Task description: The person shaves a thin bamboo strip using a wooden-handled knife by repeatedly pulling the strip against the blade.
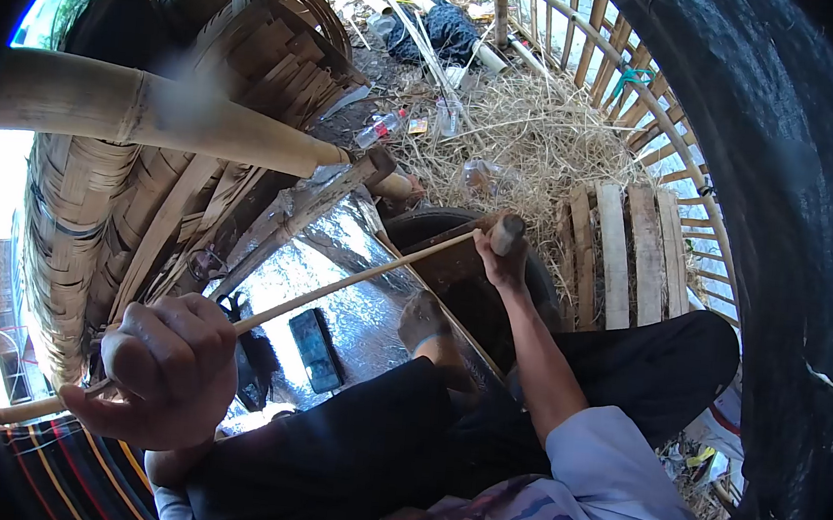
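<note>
Head view: showed weaving [82, 231] at left. Listed stick [366, 275] next, long axis slanted from lower left to upper right. Gripped near part in left hand [170, 362], nearer the camera, fingers curled tight. Met, at far end, right hand [501, 263], closed about blunt knob [509, 231]; could not tell its hold on stick.

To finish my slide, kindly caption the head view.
Thin stick stretching between left hand and right hand, with a phone nearby.
</note>
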Available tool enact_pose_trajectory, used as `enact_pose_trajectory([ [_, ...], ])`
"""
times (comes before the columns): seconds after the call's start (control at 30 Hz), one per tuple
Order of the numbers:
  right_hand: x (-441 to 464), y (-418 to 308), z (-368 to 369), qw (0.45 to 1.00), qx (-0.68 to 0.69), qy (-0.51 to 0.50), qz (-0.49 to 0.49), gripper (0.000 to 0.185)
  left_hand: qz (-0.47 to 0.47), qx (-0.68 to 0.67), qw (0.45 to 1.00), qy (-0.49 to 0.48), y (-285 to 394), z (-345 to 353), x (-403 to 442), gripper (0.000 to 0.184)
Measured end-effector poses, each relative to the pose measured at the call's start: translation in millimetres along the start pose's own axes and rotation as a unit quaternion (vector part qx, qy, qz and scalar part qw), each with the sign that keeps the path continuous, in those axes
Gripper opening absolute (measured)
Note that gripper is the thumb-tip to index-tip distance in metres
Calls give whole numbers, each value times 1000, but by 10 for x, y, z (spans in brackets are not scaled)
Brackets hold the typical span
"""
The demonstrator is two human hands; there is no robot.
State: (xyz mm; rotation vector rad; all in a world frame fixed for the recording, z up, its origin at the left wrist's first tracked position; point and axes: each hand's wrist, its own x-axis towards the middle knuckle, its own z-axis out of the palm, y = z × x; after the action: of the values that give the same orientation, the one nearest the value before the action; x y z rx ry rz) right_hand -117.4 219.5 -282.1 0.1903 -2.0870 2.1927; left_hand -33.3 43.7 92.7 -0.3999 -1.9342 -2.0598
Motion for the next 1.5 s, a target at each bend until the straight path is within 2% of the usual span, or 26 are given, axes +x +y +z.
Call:
enact_pose_trajectory([
  [0.07,-87,28,3,998,40,21,53,22,-16,23,999,16,13,-18,-68,56],
  [0.13,-30,15,-32,964,196,53,173,21,-12,0,1000,13,1,-51,-73,56],
  [0.23,60,-267,-3,945,282,76,146,21,-2,-8,1000,16,-8,-51,-53,56],
  [0.3,88,-476,52,947,269,66,162,22,0,-4,1000,17,-16,-49,-37,56],
  [0.37,79,-544,125,961,241,22,136,24,-1,4,1000,18,-9,-60,-39,56],
  [0.43,52,-553,147,956,251,40,147,23,1,4,1000,18,-13,-77,-43,56],
  [0.5,-71,-202,133,993,77,12,94,23,3,1,1000,15,-20,-89,-43,56],
  [0.57,-131,-54,86,996,63,28,64,23,13,1,1000,12,-25,-98,-26,56],
  [0.63,-96,-223,18,949,201,137,199,22,-3,5,1000,17,-11,-115,-61,56],
  [0.7,79,-395,-76,947,221,138,190,20,-5,-14,999,35,-41,-125,-80,58],
  [0.77,277,-655,-120,957,196,130,168,20,4,-12,1000,8,-80,-109,-19,60],
  [0.83,416,-910,-124,933,334,96,93,26,3,-1,1000,-5,-115,-88,0,63],
  [0.9,433,-1190,-111,931,350,73,78,27,5,-3,1000,7,-107,-112,-39,64],
  [0.97,392,-1333,-67,914,404,0,28,25,-23,-29,999,-10,-83,-160,-94,62],
  [1.03,300,-1219,29,921,383,-10,74,23,-77,-81,992,-55,-39,-235,-156,59],
  [1.1,122,-699,198,929,329,13,170,20,-115,-121,982,-91,-2,-281,-213,57],
  [1.13,64,-463,199,977,196,-15,88,19,-127,-135,977,-103,14,-296,-242,56],
  [1.17,49,-294,174,997,58,-42,2,18,-139,-144,975,-100,26,-309,-264,54],
  [1.2,33,-211,142,997,74,-8,13,20,-145,-145,974,-100,35,-321,-251,53],
  [1.23,19,-113,105,987,116,22,105,19,-150,-146,973,-100,47,-331,-239,53],
  [1.3,141,-325,-26,927,334,66,160,24,-166,-220,956,-103,48,-299,-218,50],
  [1.33,215,-511,-81,918,370,59,133,27,-172,-247,948,-103,28,-277,-208,50],
  [1.4,356,-766,-134,909,406,39,84,29,-114,-172,976,-66,-30,-209,-145,54],
  [1.5,416,-834,-112,911,402,10,91,29,-31,-53,998,-13,-86,-107,-51,62],
])
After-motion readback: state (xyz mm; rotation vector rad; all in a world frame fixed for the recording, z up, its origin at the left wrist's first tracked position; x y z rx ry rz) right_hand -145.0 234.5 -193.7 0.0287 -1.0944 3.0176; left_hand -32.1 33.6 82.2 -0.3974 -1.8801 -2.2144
